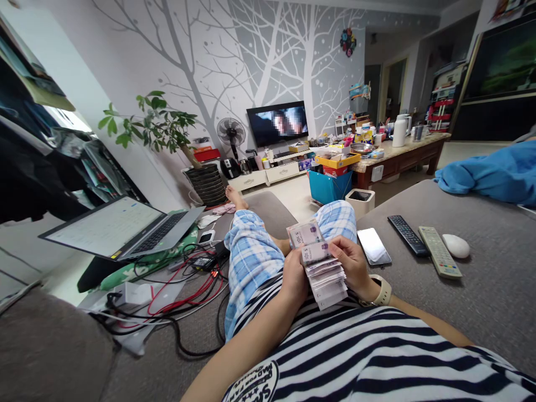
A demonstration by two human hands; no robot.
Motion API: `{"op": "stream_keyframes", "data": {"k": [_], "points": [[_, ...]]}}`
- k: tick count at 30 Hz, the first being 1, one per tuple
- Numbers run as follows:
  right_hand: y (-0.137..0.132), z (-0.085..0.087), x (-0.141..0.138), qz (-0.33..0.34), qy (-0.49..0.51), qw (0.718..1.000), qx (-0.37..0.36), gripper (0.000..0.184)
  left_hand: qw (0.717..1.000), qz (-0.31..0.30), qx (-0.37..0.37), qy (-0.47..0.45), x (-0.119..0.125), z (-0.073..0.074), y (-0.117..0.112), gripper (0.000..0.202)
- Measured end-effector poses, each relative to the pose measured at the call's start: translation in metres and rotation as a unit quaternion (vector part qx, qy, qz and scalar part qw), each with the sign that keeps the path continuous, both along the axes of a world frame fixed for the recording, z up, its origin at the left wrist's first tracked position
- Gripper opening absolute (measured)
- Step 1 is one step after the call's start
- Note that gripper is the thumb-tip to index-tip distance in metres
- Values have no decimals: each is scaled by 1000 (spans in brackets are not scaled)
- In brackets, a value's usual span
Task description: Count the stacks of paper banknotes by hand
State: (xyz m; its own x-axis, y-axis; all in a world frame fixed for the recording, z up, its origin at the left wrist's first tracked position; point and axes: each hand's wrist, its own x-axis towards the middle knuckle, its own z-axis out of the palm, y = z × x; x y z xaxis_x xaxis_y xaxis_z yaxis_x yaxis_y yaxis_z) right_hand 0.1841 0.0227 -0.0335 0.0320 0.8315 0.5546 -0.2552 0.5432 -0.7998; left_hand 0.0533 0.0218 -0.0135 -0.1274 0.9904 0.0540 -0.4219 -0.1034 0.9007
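A stack of banknotes [325, 282] is held above my lap, its near ends fanned out in layers toward my striped shirt. My left hand [294, 274] wraps around the left side of the stack. On the other side, my right hand [349, 261] pinches the upper right edge of a folded note, thumb on top; a pale watch sits on that wrist. Beyond my fingers the far part of the notes [305, 231] lies flat, with printed figures showing. The undersides of the notes and several fingertips are hidden.
Right of me on the grey sofa lie a phone [374, 247], a black remote [407, 235], a beige remote [439, 252] and a white mouse [456, 245]. Tangled cables [196, 290] and an open laptop [125, 229] are at left. A cluttered table [402, 149] stands ahead.
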Motion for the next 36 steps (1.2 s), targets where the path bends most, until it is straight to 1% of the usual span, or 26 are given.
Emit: {"op": "stream_keyframes", "data": {"k": [2, 4, 9, 11, 15, 18, 22, 26, 31, 36], "points": [[0, -1, 0, 0, 2, 1000, 1, 25, 1000, -21, 7, -9, -1, -2, 1, 23], [1, -1, 0, -2, 8, 1000, 6, 27, 999, -28, 2, -20, -1, -5, 2, 23], [-1, -2, 0, 16, 20, 999, 23, 36, 998, -10, -31, -56, 1, -7, 3, 28], [-1, -1, -1, 16, 24, 999, 21, 36, 998, -3, -33, -62, 2, -6, 3, 28], [0, 1, -2, -20, 24, 1000, -5, 27, 997, -8, -39, -61, 3, -4, 1, 26], [2, 3, -2, -38, 29, 998, -40, 25, 997, -16, -34, -62, 3, -3, 0, 26], [6, 3, -3, -53, 29, 996, -70, 29, 996, -28, -36, -78, 2, -4, 1, 31], [12, 1, -3, -59, 32, 994, -80, 30, 995, -45, -42, -80, 1, -6, 2, 41], [16, -3, -3, -67, 17, 994, -89, 31, 997, -33, -33, -62, 2, -4, 1, 40], [15, -1, -2, -74, -13, 993, -91, 37, 997, -31, -35, -60, 3, -2, -1, 38]]}}
